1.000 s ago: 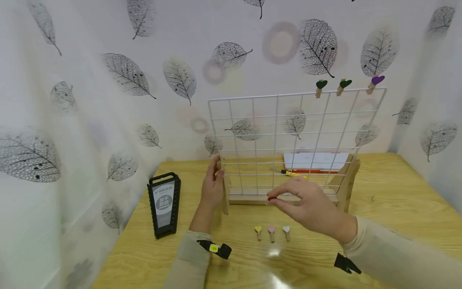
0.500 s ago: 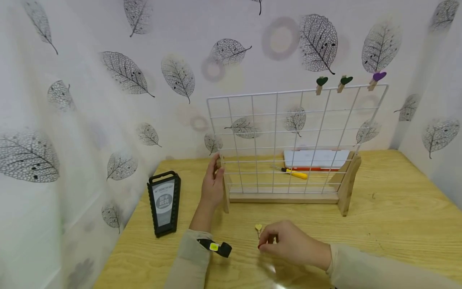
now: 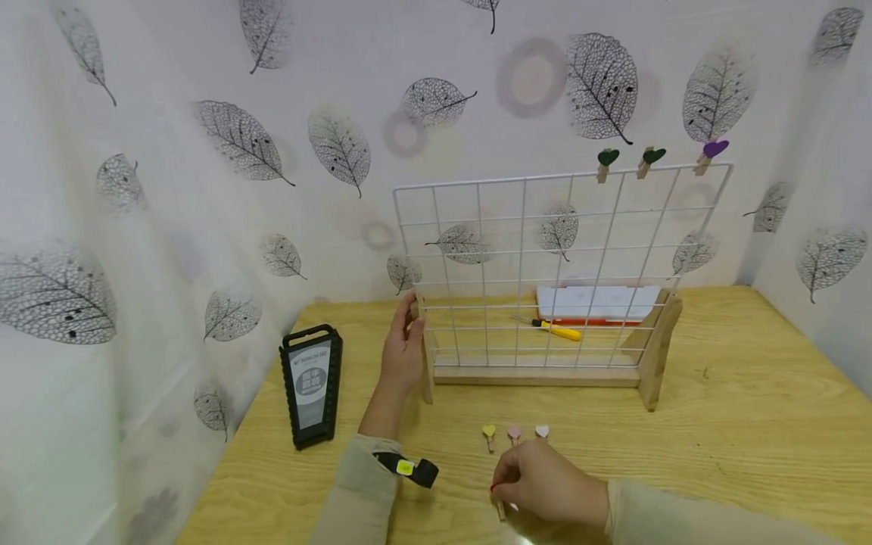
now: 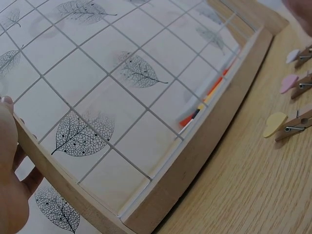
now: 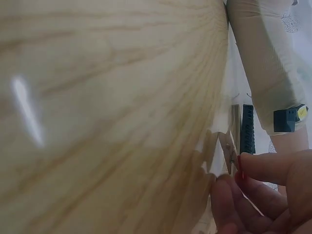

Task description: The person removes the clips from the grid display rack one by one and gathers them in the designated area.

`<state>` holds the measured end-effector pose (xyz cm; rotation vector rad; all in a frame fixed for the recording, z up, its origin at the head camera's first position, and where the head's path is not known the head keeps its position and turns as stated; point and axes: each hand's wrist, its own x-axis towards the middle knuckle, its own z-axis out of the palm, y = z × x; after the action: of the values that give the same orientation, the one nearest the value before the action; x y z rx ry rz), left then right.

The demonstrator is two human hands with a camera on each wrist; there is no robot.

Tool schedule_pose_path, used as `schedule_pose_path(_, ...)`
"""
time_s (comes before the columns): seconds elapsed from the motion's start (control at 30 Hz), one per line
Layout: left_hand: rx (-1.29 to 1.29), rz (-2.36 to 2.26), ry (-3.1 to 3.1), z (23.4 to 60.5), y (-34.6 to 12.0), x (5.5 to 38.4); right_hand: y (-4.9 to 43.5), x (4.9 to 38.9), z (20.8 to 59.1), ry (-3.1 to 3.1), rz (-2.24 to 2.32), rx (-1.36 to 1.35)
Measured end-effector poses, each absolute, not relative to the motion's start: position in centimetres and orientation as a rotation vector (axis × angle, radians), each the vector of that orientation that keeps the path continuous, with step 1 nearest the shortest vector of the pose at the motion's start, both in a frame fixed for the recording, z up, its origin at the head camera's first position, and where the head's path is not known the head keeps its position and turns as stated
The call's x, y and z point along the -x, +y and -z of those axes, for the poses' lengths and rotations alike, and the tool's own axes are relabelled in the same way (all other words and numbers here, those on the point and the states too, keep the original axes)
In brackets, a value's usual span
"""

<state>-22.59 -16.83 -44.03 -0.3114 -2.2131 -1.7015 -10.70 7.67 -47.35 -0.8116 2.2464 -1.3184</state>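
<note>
My left hand holds the wooden left upright of a white wire grid rack; the thumb is on the near side in the left wrist view. Low at the front of the table, my right hand pinches a small wooden clothespin by its red heart. The clothespin's wooden end points toward the person, touching or very close to the tabletop. Just beyond that hand lie a yellow-heart clothespin, a pink-heart clothespin and a white-heart clothespin, the last two partly covered in the head view.
Two green-heart clothespins, one left of the other, and a purple-heart clothespin clip the grid's top wire. Behind the rack lie a yellow-handled screwdriver and a white-and-red case. A black labelled holder lies at left.
The right hand has come down from the front of the grid to the table's near side, bringing the red-heart clothespin with it. The left hand stays on the upright.
</note>
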Motion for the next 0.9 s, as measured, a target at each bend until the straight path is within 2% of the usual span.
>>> schedule_pose_path(0.53, 0.326, 1.687, -2.2, 44.0, -16.7, 22.6, 8.3, 11.1, 47.2, 2.315, 1.177, 0.944)
schedule_pose_path(0.8, 0.323, 1.686, -2.213, 43.9, -16.8, 22.5, 9.4, 12.3, 44.0, 2.527, 1.04, 1.164)
schedule_pose_path(0.9, 0.333, 1.68, -2.21, 44.0, -16.9, 22.5, 10.0, 13.3, 42.3, 2.682, 1.024, 1.394)
